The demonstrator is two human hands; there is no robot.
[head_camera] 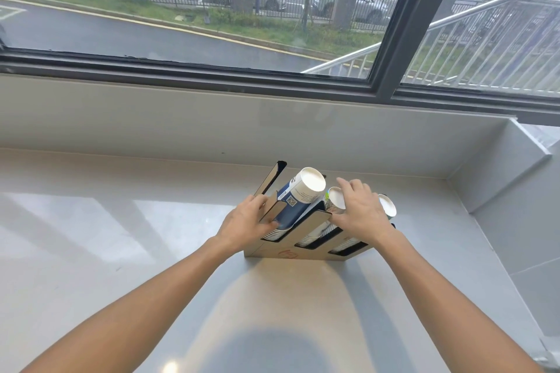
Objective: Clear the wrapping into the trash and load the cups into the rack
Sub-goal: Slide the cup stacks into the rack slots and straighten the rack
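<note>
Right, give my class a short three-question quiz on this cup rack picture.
1. True or false: the rack stands on the windowsill.
2. How many cup stacks show in the rack? A) two B) three C) five
3. Which hand touches the blue stack?

Key:
1. False; it stands on the counter.
2. B.
3. The left hand; the right hand lies over the other stacks.

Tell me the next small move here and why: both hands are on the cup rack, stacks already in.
Probably press the blue stack further down with the left hand. It stands higher out of the rack than the two smaller stacks beside it, so it looks less seated. The right hand rests over the middle stack and can steady the rack. No wrapping is in view.
</note>
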